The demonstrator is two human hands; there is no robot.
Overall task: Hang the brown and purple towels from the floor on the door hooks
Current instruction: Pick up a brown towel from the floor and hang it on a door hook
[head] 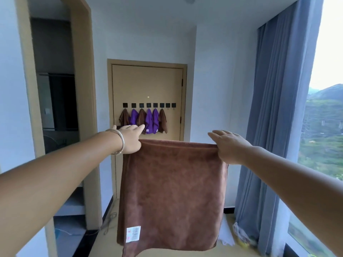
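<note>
I hold a brown towel (170, 197) spread out in front of me, hanging flat with a white label at its lower left. My left hand (130, 140) pinches its top left corner and my right hand (229, 146) pinches its top right corner, the other fingers stretched forward. Straight ahead is a tan door (148, 84) with a row of black hooks (148, 105). Brown towels (124, 117) and purple towels (149, 120) hang from the six hooks on the left. The two hooks at the right end (170, 105) are bare.
An open doorway (53, 108) into a dark room lies to my left. Blue curtains (278, 108) and a large window (323, 127) fill the right side. A cord (109, 221) and some white and clear plastic bags (239, 234) lie on the floor near the curtain.
</note>
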